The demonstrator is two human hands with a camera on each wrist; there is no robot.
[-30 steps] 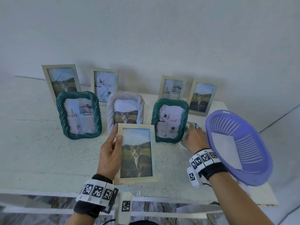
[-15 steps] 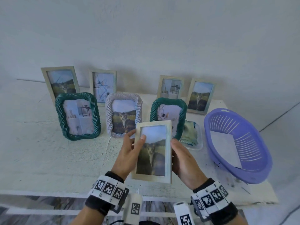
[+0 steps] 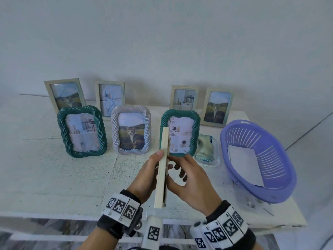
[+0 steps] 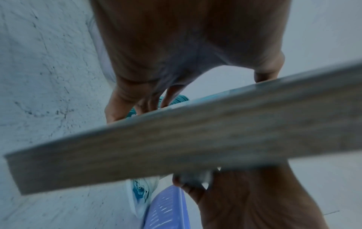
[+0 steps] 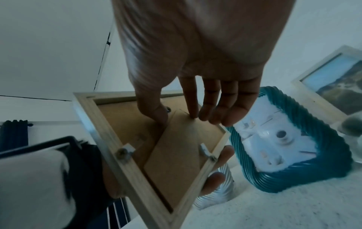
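1. The wooden picture frame (image 3: 161, 168) is held in the air above the front part of the bench (image 3: 54, 168). It is turned edge-on to the head camera, with its long side running up and a little away.
2. The left hand (image 3: 146, 177) grips the frame from the picture side. Its thumb tip sits on the narrow edge, and its fingers (image 5: 227, 152) curl round the opposite edge.
3. The right hand (image 3: 194, 183) lies against the brown backing board (image 5: 127, 124) with nothing clamped in it. Its thumb tip is set at the edge of the fold-out stand (image 5: 176, 147), and its nearly straight fingers rest on the top of the stand.
4. A small turn clip (image 5: 125, 151) sits on the back near the frame's lower edge.
5. A teal rope-pattern frame (image 3: 182, 136) stands on the bench just behind the held frame. A white twisted frame (image 3: 131, 129) stands to its left.
6. To the right, a folded cloth (image 3: 206, 147) lies in a clear tray. Beside it, a purple basket (image 3: 270, 159) holds a white sheet (image 3: 243, 163).
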